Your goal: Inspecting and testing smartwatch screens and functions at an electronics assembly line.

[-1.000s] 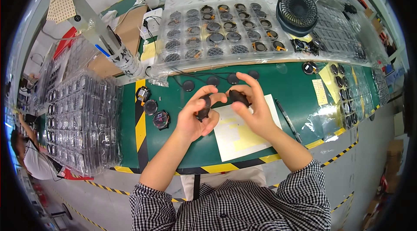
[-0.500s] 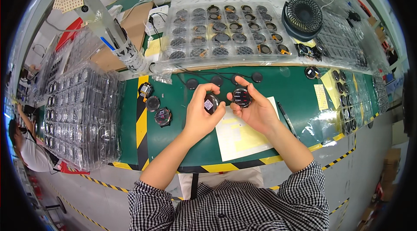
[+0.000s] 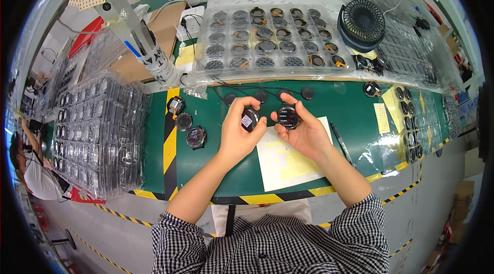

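Note:
In my left hand a round black watch case is gripped between thumb and fingers, tilted so that a small white square-code label shows. Close beside it, my right hand holds a round watch module by its edge, its dark face lit with white and red text. Both are raised above the green bench, over the top of a pale yellow sheet. Behind my hands lie several black round pads with cables, one of them a charging-style puck.
Left of my hands lie a watch module with orange flex, a dark disc and another watch module. Stacked clear trays stand far left. A parts tray and fan sit behind. A pen lies right.
The whole view has shifted slightly. Both hands keep the same holds and have barely moved relative to each other.

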A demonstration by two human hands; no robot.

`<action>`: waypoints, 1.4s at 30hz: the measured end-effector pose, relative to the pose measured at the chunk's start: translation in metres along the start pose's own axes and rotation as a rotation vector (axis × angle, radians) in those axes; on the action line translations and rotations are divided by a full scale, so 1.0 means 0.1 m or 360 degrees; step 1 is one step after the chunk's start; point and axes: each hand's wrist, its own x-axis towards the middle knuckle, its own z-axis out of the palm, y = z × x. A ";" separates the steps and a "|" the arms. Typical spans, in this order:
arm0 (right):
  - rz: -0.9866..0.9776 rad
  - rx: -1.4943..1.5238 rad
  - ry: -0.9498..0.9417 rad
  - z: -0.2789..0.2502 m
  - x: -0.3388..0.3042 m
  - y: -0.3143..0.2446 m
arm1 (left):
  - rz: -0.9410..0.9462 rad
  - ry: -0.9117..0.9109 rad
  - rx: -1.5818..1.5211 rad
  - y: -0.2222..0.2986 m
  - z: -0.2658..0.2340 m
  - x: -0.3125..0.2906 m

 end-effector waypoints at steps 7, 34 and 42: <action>0.0005 -0.0008 -0.0010 0.00 0.01 0.00 | 0.0013 0.0006 0.0011 0.00 -0.01 0.00; -0.0120 -0.0302 0.0143 0.04 0.01 0.02 | -0.0775 0.0022 -0.1251 0.19 -0.06 0.04; -0.0111 -0.0106 0.0156 0.01 0.01 0.00 | -0.0755 -0.0027 -0.1175 0.18 -0.09 0.04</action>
